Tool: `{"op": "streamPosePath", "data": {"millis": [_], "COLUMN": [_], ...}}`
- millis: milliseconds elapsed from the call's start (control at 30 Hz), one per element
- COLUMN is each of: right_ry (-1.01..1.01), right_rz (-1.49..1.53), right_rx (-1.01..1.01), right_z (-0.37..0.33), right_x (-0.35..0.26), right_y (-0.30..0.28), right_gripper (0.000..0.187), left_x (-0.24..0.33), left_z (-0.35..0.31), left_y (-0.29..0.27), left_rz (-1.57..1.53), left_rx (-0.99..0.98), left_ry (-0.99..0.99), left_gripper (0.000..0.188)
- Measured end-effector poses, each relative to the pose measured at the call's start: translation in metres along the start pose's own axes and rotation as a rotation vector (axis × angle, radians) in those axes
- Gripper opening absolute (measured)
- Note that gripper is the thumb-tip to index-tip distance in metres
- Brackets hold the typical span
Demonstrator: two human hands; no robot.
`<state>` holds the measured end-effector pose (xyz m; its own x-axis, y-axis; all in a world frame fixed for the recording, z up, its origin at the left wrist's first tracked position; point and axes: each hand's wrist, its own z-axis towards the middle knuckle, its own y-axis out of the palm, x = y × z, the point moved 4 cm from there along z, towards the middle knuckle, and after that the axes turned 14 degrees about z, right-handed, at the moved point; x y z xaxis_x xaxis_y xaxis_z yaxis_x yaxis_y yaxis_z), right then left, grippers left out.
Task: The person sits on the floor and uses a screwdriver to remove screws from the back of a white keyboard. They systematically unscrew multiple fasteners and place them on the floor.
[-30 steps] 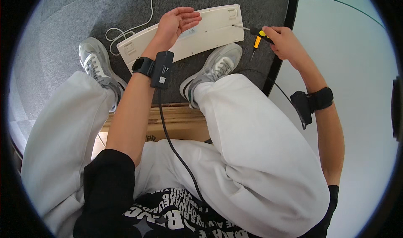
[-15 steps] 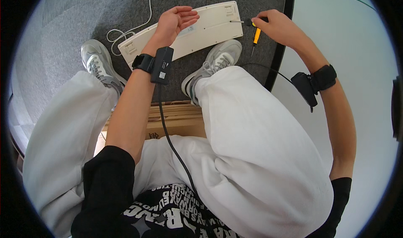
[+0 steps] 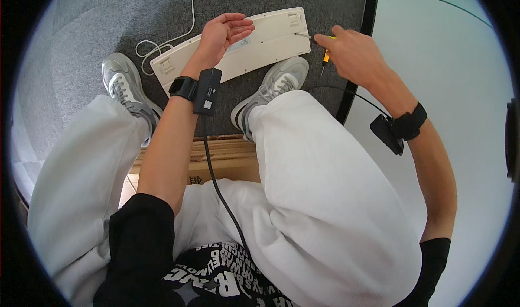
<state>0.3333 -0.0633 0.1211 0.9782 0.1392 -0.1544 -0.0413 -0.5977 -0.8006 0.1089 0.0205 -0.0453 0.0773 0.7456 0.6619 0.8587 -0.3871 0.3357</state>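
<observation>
right fingers (image 3: pixel 327 42) grip a screwdriver (image 3: pixel 302 35); left fingers (image 3: pixel 238 23) loosely extended, empty, over an upturned keyboard (image 3: pixel 273 39).

The right hand (image 3: pixel 352 53) hides most of the handle of a screwdriver (image 3: pixel 303 35), its tip too small to judge, and part of a yellow screwdriver (image 3: pixel 325 56); the left hand (image 3: pixel 216 37) masks some of an upturned keyboard (image 3: pixel 276 33), while the upper edge crops a white cable (image 3: pixel 193 9).
</observation>
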Motion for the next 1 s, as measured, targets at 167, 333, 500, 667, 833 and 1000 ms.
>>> {"op": "streamPosePath", "data": {"millis": [167, 333, 500, 667, 833, 1000], "right_ry": [0.261, 0.555, 0.569, 0.323, 0.156, 0.201], "right_rz": [0.308, 0.801, 0.384, 0.15, 0.146, 0.134], "right_rx": [0.143, 0.414, 0.376, 0.413, 0.302, 0.2], "right_z": [-0.015, -0.022, -0.019, -0.012, -0.03, -0.043], "right_x": [0.014, 0.019, 0.013, -0.008, -0.002, 0.008], "right_y": [-0.006, 0.006, 0.009, 0.019, 0.021, 0.025], "right_gripper": [0.05, 0.047, 0.039, 0.021, 0.012, 0.014], "left_x": [-0.004, -0.004, -0.007, -0.01, -0.006, -0.007], "left_z": [-0.001, 0.001, 0.004, 0.005, 0.004, 0.002], "left_y": [-0.003, -0.005, -0.004, -0.004, -0.001, -0.002], "left_rz": [-0.042, -0.009, 0.011, 0.048, 0.039, 0.078], "left_rx": [-0.004, -0.004, 0.008, 0.04, 0.05, 0.062], "left_ry": [0.022, 0.03, 0.054, 0.088, 0.07, 0.074], "left_gripper": [0.043, 0.042, 0.039, 0.038, 0.045, 0.046]}}
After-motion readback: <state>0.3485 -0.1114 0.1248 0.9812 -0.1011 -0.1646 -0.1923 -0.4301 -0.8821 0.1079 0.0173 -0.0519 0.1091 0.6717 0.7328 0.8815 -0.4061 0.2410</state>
